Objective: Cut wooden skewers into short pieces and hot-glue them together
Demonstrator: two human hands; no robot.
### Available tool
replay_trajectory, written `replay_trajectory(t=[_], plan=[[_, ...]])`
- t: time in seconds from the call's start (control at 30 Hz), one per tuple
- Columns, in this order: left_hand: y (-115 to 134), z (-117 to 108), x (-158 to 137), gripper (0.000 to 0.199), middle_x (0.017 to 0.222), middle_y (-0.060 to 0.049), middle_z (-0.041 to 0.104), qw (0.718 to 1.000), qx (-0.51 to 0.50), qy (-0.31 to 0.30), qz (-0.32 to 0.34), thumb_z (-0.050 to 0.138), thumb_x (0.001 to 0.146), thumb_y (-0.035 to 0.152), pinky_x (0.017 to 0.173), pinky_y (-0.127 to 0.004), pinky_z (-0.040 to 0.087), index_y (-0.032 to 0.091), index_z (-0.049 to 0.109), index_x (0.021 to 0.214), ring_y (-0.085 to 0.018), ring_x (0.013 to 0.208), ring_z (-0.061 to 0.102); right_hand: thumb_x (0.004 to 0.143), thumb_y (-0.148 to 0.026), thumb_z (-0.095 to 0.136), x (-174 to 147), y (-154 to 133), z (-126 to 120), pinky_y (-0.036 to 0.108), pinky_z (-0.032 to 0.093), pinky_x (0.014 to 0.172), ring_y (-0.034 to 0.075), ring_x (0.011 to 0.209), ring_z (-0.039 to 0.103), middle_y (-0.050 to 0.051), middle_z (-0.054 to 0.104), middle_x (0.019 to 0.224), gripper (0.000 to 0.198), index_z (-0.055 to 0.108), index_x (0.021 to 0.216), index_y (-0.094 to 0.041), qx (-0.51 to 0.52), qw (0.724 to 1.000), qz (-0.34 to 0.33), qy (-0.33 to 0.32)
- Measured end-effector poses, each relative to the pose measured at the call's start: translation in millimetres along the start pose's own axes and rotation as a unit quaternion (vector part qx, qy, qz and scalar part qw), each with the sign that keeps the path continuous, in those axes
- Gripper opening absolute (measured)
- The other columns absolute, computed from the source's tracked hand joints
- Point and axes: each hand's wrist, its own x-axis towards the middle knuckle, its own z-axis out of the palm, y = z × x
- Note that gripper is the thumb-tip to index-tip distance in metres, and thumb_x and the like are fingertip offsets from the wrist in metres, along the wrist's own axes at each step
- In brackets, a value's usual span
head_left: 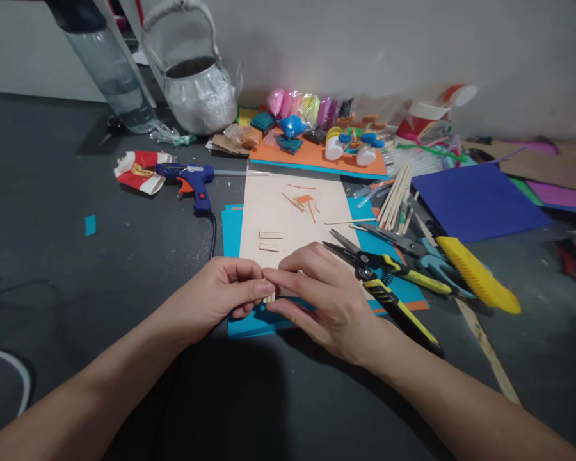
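Between the fingertips of both hands is a small bundle of short wooden sticks [269,298], mostly covered by the fingers. My left hand [230,285] pinches it from the left, thumb on top. My right hand [324,291] meets it from the right, index finger and thumb closed at its two ends. Just beyond the hands, two little groups of cut sticks [271,235] lie on a pale sheet [259,192]. Farther up the sheet are orange paper scraps [305,200]. Black-and-yellow cutters [388,272] rest open beside my right hand.
A blue glue gun [199,182] with a cord lies left of the sheet. To the right are scissors [413,243], a yellow cutter knife [477,275], long wooden sticks [396,195] and dark blue paper [480,198]. Behind stand a silver kettle [199,96], a water bottle [110,70] and clay packets [292,126].
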Motion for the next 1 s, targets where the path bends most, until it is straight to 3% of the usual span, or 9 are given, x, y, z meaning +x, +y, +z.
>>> replay_trajectory(t=[0.13,0.27,0.37,0.5,0.63,0.83,1.0], plan=[[4,-1,-1,0.021,0.061,0.005,0.051,0.999,0.037,0.011,0.007,0.071,0.083,0.035,0.047,-0.018,0.027,0.015,0.072,0.088,-0.003,0.05,0.037,0.09,-0.024,0.068,-3,1,1,0.036,0.049,0.075,0.021,0.088,0.057,0.009,0.064,0.095,0.032,0.065,0.12,-0.014,-0.014,1.0,0.024,0.003],[8,-1,-1,0.027,0.072,0.003,0.06,0.996,0.053,0.058,0.044,0.07,0.085,0.033,0.057,-0.018,0.039,0.018,0.071,0.107,-0.006,0.06,0.05,0.093,-0.029,0.063,-4,6,1,0.038,0.049,0.075,0.022,0.088,0.057,0.009,0.063,0.097,0.03,0.065,0.12,-0.016,-0.048,0.997,0.058,0.011],[10,1,-1,0.02,0.077,0.002,0.064,0.985,0.087,0.122,0.084,0.068,0.086,0.033,0.062,-0.02,0.042,0.018,0.071,0.098,-0.008,0.067,0.054,0.094,-0.031,0.061,-2,7,1,0.042,0.048,0.078,0.024,0.088,0.056,0.011,0.064,0.097,0.028,0.067,0.116,-0.014,-0.075,0.994,0.079,-0.005],[11,2,-1,0.016,0.065,0.005,0.056,0.951,0.174,0.216,0.135,0.063,0.088,0.031,0.055,-0.019,0.037,0.017,0.067,0.08,-0.007,0.059,0.045,0.095,-0.023,0.056,2,5,2,0.046,0.047,0.084,0.027,0.095,0.056,0.013,0.067,0.102,0.022,0.069,0.112,-0.016,-0.092,0.989,0.107,-0.05],[9,0,0,0.018,0.065,0.005,0.055,0.938,0.218,0.225,0.145,0.061,0.088,0.032,0.057,-0.021,0.037,0.018,0.067,0.079,-0.009,0.061,0.045,0.096,-0.016,0.051,3,6,4,0.043,0.047,0.083,0.026,0.094,0.055,0.011,0.07,0.1,0.022,0.071,0.105,-0.019,-0.096,0.986,0.121,-0.07],[4,-2,1,0.018,0.074,0.003,0.062,0.927,0.253,0.23,0.154,0.062,0.088,0.035,0.061,-0.023,0.04,0.019,0.069,0.082,-0.011,0.067,0.051,0.094,-0.016,0.054,1,15,5,0.039,0.045,0.075,0.024,0.084,0.053,0.01,0.069,0.089,0.017,0.068,0.085,-0.018,-0.11,0.985,0.126,-0.044],[3,-1,-1,0.017,0.077,0.003,0.065,0.918,0.274,0.237,0.16,0.061,0.089,0.034,0.064,-0.023,0.041,0.02,0.069,0.083,-0.012,0.07,0.055,0.095,-0.019,0.054,2,16,4,0.039,0.044,0.074,0.024,0.082,0.053,0.01,0.067,0.085,0.015,0.063,0.083,-0.018,-0.118,0.984,0.129,-0.045]])
